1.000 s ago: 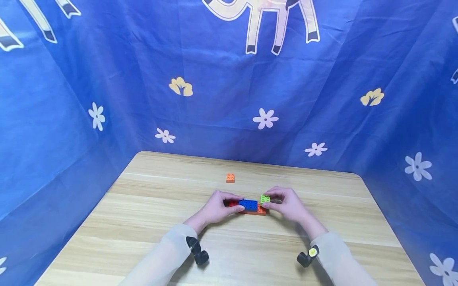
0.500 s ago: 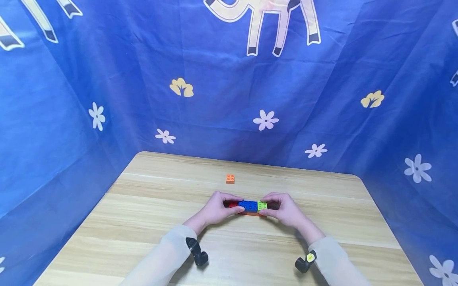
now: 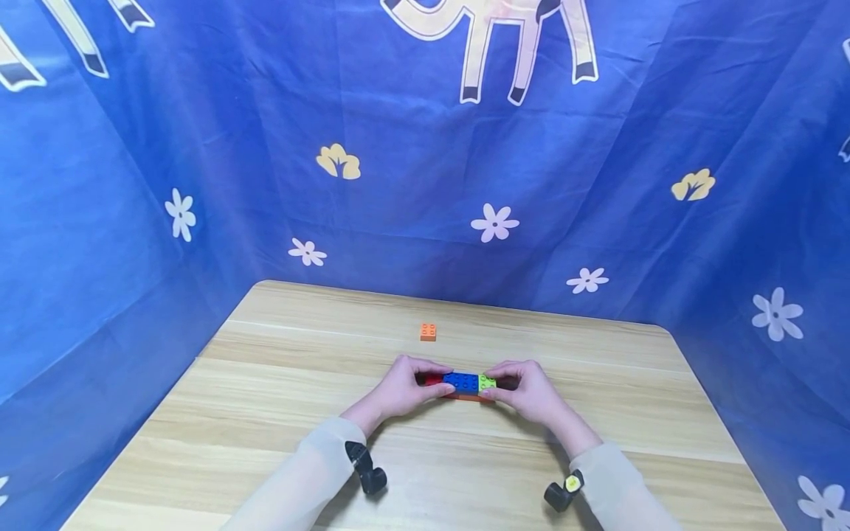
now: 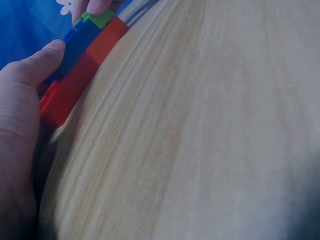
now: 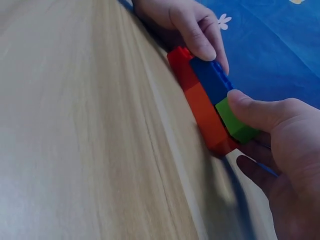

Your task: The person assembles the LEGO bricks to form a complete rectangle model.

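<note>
A long blue toy brick [image 3: 462, 382] lies across a red brick [image 5: 180, 68] and an orange brick [image 5: 206, 116] that sit end to end on the table. My left hand [image 3: 401, 385] pinches the blue brick between thumb and fingers at its left part. Beside the blue one, on the orange brick's right end, is a small light-green brick [image 5: 234, 122]. My right hand [image 3: 533, 389] pinches that green brick, thumb on the near side. In the right wrist view, the green brick's far side is hidden by the fingers.
A small orange brick [image 3: 428, 332] with studs up lies farther back on the wood-grain table [image 3: 299, 354]. Behind the table and at both sides hangs a blue patterned curtain [image 3: 412, 243].
The right hand has moved left and slightly down with the green brick, from above the orange end to flush beside the blue brick. My left hand has stayed in place.
</note>
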Available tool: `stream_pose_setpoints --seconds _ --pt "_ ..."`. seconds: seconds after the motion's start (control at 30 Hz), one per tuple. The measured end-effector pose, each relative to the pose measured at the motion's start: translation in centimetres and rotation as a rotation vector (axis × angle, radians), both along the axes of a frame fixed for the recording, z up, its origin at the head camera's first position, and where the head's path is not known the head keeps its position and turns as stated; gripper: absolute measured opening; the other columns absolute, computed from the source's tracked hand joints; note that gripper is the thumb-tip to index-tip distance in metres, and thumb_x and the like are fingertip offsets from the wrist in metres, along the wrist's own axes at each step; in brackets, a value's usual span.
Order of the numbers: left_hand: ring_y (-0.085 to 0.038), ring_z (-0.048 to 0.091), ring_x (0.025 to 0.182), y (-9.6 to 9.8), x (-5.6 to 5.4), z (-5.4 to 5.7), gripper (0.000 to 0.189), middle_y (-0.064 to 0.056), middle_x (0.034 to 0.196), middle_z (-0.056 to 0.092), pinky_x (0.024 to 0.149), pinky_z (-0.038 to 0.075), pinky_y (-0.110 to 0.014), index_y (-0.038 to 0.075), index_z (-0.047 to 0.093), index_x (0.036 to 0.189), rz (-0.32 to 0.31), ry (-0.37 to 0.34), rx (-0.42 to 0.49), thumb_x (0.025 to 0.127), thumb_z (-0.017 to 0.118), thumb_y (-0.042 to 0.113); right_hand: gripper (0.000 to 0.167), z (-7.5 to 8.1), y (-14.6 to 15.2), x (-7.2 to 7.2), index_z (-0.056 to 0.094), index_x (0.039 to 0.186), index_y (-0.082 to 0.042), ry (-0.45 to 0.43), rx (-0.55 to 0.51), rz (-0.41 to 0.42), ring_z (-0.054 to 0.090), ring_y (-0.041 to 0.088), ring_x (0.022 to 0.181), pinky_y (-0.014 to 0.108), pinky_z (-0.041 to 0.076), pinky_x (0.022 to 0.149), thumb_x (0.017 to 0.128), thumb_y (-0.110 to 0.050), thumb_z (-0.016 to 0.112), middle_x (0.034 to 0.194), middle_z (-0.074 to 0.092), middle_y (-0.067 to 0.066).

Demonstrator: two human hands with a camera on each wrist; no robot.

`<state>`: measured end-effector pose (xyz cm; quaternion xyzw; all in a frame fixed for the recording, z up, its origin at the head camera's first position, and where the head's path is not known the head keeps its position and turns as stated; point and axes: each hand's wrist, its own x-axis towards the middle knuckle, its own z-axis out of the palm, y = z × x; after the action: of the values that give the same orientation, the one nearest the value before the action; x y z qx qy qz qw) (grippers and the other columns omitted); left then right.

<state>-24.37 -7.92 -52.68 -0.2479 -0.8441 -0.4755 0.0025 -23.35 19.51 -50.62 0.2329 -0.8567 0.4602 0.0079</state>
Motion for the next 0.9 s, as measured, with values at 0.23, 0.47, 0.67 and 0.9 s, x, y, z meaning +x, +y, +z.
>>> stream_pose_setpoints --seconds 0.23,0.47,0.67,0.9 --pt "-0.004 0.059 0.099 -0.1 0.1 0.1 0.038 0.014 0.1 0.066 0.087 0.046 -0.028 0.03 0.071 0.106 0.013 0.02 -0.002 0.074 0.073 0.05 0.029 -0.3 -0.2 -0.1 0.074 0.097 -0.023 -0.057 -0.041 0.006 0.062 0.011 0.087 0.031 0.05 0.079 0.071 -0.035 0.08 0.092 0.068 -0.009" --pt "-0.004 0.059 0.097 -0.4 0.0 0.3 0.04 0.014 0.099 0.067 0.086 0.046 -0.028 0.028 0.071 0.107 0.01 -0.018 -0.006 0.073 0.073 0.05 0.03 -0.3 -0.6 0.0 0.073 0.099 -0.022 -0.107 -0.061 -0.021 0.063 0.013 0.087 0.036 0.05 0.08 0.071 -0.03 0.081 0.093 0.068 -0.007" --pt "-0.005 0.06 0.092 -0.6 0.0 0.9 0.043 0.013 0.098 0.067 0.079 0.048 -0.027 0.021 0.071 0.108 -0.029 -0.041 -0.006 0.074 0.074 0.048 0.031 1.2 -1.2 1.2 0.072 0.103 -0.01 -0.119 -0.088 0.002 0.064 0.022 0.089 0.042 0.051 0.079 0.074 -0.02 0.08 0.098 0.069 0.003" --pt "-0.006 0.063 0.086 -0.4 -0.4 1.6 0.041 0.01 0.096 0.069 0.076 0.051 -0.027 0.017 0.07 0.108 -0.112 -0.068 0.002 0.075 0.076 0.041 0.035 1.4 -0.9 2.1 0.071 0.107 -0.007 -0.12 -0.106 -0.021 0.065 0.019 0.09 0.027 0.052 0.075 0.076 -0.02 0.078 0.1 0.069 0.007"
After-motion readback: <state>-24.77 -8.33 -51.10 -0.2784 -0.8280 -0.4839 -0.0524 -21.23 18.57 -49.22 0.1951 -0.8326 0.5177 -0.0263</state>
